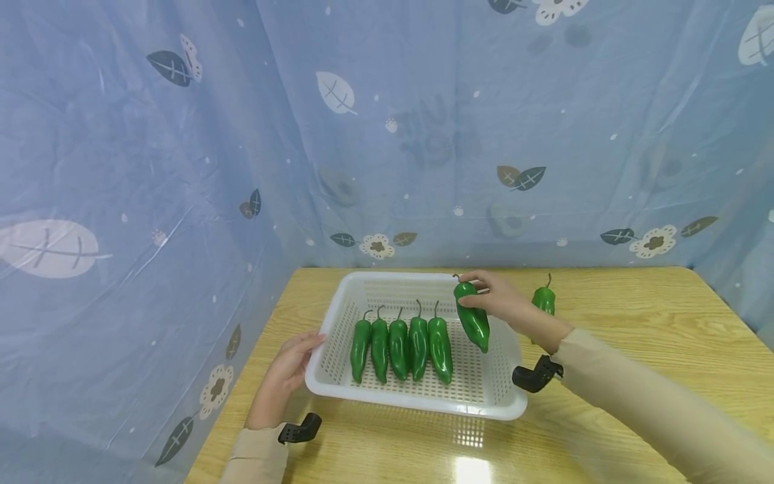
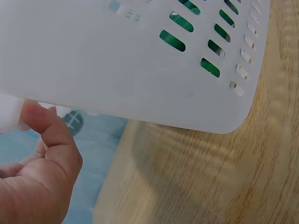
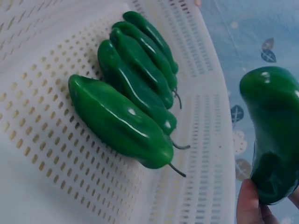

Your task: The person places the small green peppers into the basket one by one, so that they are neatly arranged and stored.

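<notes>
The right hand (image 1: 502, 304) pinched a green pepper (image 1: 472, 316) stem-up above the white basket (image 1: 417, 400), its right end; the left hand (image 1: 290, 366) lay open-fingered against the left rim.

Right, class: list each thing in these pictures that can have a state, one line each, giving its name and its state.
White basket: flat on the table, five peppers inside.
Five peppers: lying side by side, stems to the back.
Held pepper: above the basket, tip down.
Loose pepper: on the table, outside the basket.
Right hand: gripping the held pepper.
Left hand: touching the basket's left rim.
</notes>
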Motion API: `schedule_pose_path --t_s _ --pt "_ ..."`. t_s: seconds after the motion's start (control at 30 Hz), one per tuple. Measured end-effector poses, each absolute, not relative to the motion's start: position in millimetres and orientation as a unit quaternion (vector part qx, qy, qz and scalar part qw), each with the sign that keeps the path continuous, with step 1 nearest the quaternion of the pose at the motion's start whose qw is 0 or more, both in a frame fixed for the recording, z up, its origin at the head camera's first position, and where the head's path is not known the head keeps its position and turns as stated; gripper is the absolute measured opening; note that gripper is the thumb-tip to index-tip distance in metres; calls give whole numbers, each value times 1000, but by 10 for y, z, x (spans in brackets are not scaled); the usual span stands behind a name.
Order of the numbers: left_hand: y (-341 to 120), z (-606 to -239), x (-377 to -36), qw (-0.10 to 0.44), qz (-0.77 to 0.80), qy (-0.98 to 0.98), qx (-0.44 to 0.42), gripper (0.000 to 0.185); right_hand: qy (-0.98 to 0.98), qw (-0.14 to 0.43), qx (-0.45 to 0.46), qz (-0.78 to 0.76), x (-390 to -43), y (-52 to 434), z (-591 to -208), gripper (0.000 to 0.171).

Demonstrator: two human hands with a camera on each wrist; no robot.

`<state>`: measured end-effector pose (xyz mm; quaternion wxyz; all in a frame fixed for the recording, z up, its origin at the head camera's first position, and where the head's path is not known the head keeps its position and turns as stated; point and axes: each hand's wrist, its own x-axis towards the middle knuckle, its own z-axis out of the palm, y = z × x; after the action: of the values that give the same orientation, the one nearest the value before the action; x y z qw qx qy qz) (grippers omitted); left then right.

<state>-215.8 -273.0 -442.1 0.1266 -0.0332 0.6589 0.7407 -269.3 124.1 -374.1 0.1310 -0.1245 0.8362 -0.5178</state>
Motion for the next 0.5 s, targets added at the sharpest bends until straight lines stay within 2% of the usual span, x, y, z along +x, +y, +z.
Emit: schedule_pose_path --t_s 0.3,0.5 --pt "-2746 -4429 -2161 128 743 656 -30 52 860 159 -101 -475 -2725 996 -3815 52" --pt "-2736 -4429 -2163 126 745 655 -29 52 882 149 -102 -435 -2701 866 -3877 52"
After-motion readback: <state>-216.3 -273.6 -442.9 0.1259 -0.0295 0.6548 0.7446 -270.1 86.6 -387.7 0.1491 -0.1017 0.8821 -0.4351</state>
